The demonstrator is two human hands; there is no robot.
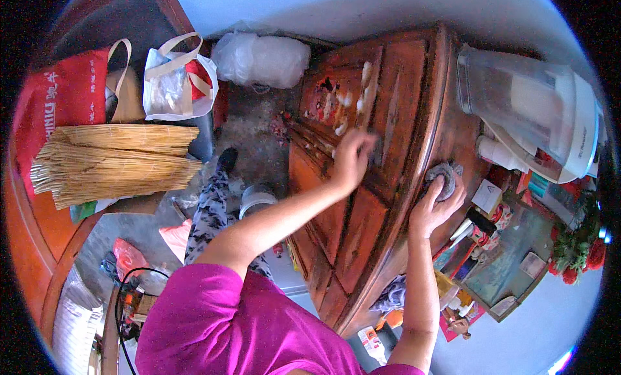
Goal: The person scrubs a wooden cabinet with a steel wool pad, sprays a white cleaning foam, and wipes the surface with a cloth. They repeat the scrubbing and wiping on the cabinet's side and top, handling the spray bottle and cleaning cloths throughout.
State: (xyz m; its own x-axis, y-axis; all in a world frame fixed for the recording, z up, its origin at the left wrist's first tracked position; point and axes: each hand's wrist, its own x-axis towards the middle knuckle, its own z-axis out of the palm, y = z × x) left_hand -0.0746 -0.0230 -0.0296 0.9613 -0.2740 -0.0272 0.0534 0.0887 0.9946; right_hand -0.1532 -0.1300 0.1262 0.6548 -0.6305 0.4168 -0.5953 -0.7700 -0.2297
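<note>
A brown wooden cabinet (362, 246) fills the middle of the head view. My left hand (356, 158) is at its front, beside a door panel with a red and dark patch (323, 98). That hand is smeared by motion, so I cannot tell whether its fingers grip anything. White blobs that look like foam (367, 74) lie along the panel's frame. My right hand (438, 207) rests at the cabinet top, its fingers closed round a bunched grey cloth (446, 181) pressed on the wood.
On the cabinet top stand a clear plastic container (517, 94), a white cup (501, 153), a picture frame (504, 265) and red flowers (569, 277). Left of me are a bundle of thin sticks (119, 161), a white bag (178, 84) and a red bag (61, 103). A bucket (257, 200) sits near my leg.
</note>
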